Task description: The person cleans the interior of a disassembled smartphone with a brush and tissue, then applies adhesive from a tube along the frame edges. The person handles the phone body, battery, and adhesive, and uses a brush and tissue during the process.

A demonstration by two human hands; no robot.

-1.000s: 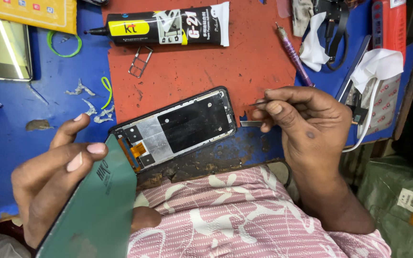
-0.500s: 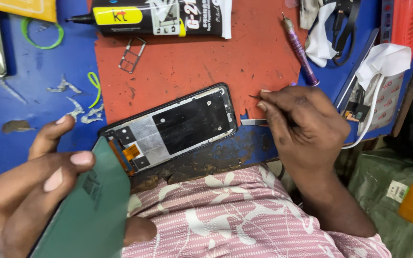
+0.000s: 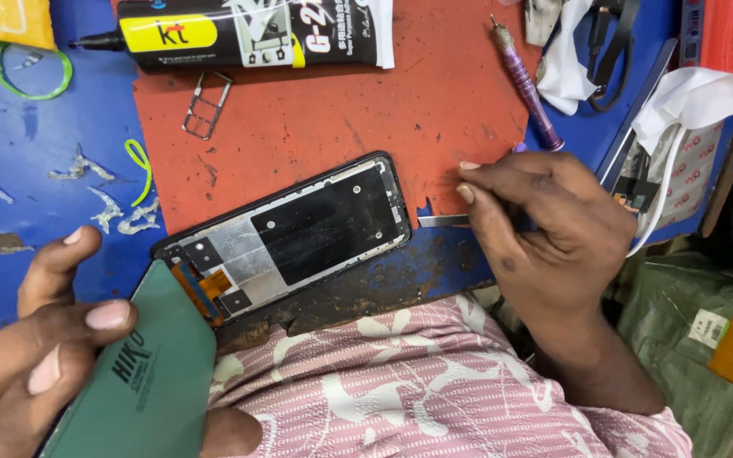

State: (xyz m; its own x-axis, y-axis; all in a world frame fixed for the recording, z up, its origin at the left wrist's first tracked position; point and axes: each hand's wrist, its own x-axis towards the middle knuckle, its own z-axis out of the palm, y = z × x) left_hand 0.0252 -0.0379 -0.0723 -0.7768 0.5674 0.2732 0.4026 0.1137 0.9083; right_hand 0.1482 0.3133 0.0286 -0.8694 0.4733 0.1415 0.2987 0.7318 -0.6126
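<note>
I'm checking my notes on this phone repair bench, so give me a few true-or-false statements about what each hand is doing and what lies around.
1. The right hand pinches a thin metal tool. True.
2. The left hand holds a green-backed panel. True.
3. The phone frame lies wholly on the blue surface. False: it lies mostly on the red mat.
4. The glue tube stands upright. False: it lies on its side.
5. The purple-handled tool is in the left hand. False: it lies on the bench.
</note>
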